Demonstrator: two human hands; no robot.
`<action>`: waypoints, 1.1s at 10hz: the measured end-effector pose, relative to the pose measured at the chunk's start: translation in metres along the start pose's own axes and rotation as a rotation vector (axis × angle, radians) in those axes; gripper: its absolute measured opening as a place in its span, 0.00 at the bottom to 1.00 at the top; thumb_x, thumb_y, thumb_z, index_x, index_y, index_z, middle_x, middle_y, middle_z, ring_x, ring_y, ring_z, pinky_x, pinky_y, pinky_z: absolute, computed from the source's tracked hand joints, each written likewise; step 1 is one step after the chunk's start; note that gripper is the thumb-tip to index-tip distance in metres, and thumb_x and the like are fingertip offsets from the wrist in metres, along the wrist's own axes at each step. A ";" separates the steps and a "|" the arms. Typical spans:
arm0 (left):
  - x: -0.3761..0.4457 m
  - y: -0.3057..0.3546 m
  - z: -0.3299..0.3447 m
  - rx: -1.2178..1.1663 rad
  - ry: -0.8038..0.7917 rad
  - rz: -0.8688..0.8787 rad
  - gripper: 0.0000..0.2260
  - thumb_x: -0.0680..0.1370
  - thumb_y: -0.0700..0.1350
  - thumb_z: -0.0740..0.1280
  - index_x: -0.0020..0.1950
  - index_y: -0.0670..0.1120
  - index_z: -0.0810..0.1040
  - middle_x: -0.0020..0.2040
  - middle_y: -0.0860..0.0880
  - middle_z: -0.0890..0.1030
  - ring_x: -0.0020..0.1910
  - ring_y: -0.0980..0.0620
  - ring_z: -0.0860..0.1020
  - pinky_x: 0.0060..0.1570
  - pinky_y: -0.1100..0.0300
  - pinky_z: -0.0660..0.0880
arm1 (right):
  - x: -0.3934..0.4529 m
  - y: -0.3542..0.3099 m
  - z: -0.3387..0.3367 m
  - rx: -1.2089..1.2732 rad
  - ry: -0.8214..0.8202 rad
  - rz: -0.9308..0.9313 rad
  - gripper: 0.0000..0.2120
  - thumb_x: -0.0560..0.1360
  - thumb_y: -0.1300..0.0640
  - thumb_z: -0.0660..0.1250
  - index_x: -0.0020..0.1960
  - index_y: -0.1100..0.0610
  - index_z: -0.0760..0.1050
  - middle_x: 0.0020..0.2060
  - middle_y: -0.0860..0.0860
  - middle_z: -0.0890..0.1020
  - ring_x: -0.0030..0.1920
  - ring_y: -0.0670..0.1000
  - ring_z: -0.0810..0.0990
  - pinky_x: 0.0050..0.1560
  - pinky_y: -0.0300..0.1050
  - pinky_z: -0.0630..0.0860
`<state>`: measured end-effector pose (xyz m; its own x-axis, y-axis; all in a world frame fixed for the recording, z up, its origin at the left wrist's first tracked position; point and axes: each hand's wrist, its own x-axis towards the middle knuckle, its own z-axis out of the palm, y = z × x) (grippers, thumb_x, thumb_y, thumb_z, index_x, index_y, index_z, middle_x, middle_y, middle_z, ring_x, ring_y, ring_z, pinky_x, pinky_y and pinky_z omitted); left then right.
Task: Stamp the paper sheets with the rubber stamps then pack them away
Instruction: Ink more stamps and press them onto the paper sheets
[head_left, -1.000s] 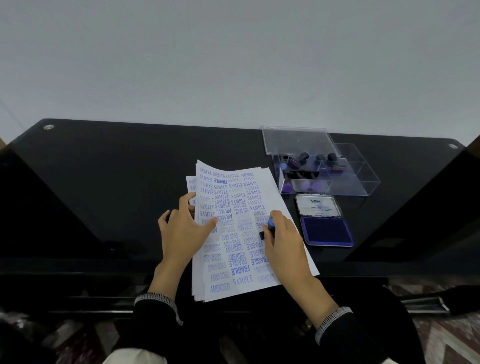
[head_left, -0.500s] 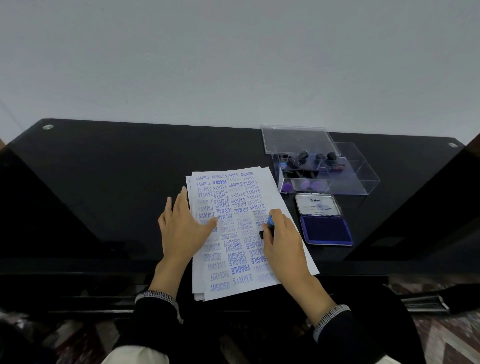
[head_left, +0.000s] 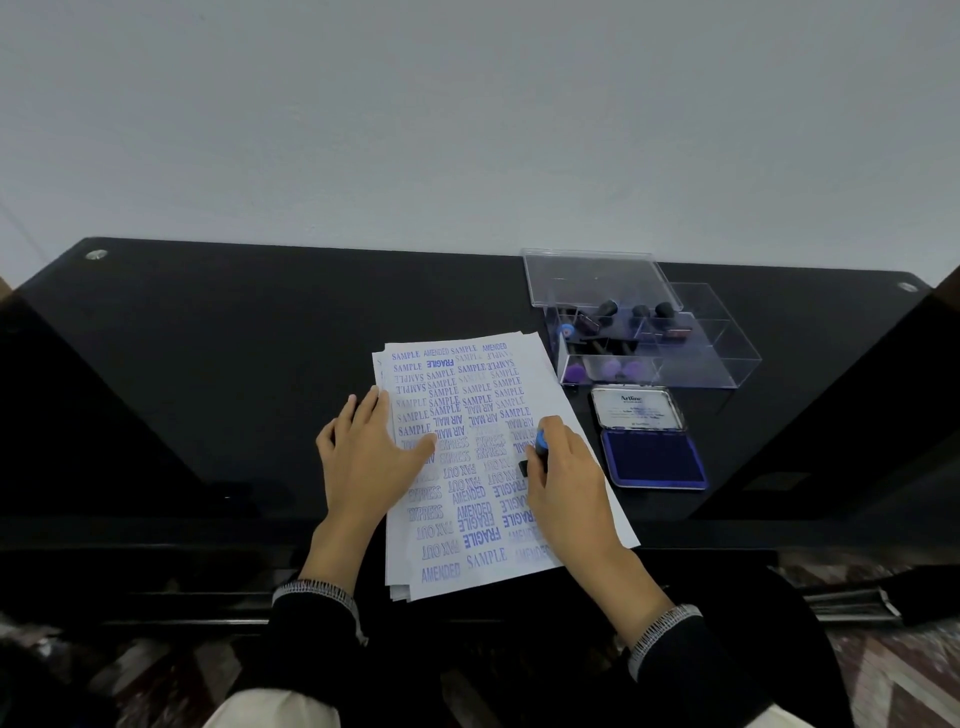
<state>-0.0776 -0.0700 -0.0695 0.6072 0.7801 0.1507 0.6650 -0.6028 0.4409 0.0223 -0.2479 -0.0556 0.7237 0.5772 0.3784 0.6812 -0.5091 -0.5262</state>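
A stack of paper sheets (head_left: 483, 457) lies on the black glass tabletop (head_left: 208, 374), its near corner overhanging the front edge. The left hand (head_left: 369, 462) rests flat along the stack's left margin, grip released, thumb on the print. The right hand (head_left: 563, 480) has its grip clenched around a blue-topped rubber stamp (head_left: 537, 452) set down on the top sheet — its face and most of its body are hidden. Just beside the sheets lies an open ink pad (head_left: 652, 462); behind it, a clear plastic box (head_left: 654, 345) holds more stamps — their count unclear through the walls.
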 end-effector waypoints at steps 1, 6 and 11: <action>0.000 0.000 0.000 0.004 0.000 0.002 0.37 0.75 0.63 0.64 0.77 0.46 0.58 0.78 0.52 0.58 0.78 0.52 0.51 0.73 0.50 0.48 | -0.001 0.001 0.002 -0.066 0.027 -0.051 0.10 0.74 0.67 0.67 0.49 0.59 0.67 0.36 0.51 0.72 0.35 0.50 0.67 0.32 0.42 0.63; 0.000 -0.001 0.002 0.015 0.003 0.002 0.37 0.75 0.63 0.63 0.78 0.47 0.58 0.78 0.52 0.58 0.77 0.52 0.51 0.73 0.50 0.48 | 0.000 0.001 0.002 -0.024 0.008 -0.010 0.04 0.77 0.65 0.63 0.50 0.62 0.69 0.38 0.49 0.69 0.37 0.51 0.68 0.35 0.44 0.64; 0.000 0.003 -0.002 0.037 -0.001 0.008 0.34 0.75 0.62 0.64 0.76 0.47 0.60 0.76 0.51 0.61 0.77 0.49 0.53 0.72 0.47 0.50 | 0.045 0.031 -0.054 0.734 0.109 0.573 0.04 0.76 0.56 0.67 0.46 0.55 0.73 0.41 0.55 0.81 0.38 0.48 0.79 0.48 0.49 0.80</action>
<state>-0.0761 -0.0715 -0.0665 0.6130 0.7752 0.1529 0.6760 -0.6147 0.4065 0.0821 -0.2720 -0.0131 0.9590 0.2810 -0.0372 0.0042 -0.1454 -0.9894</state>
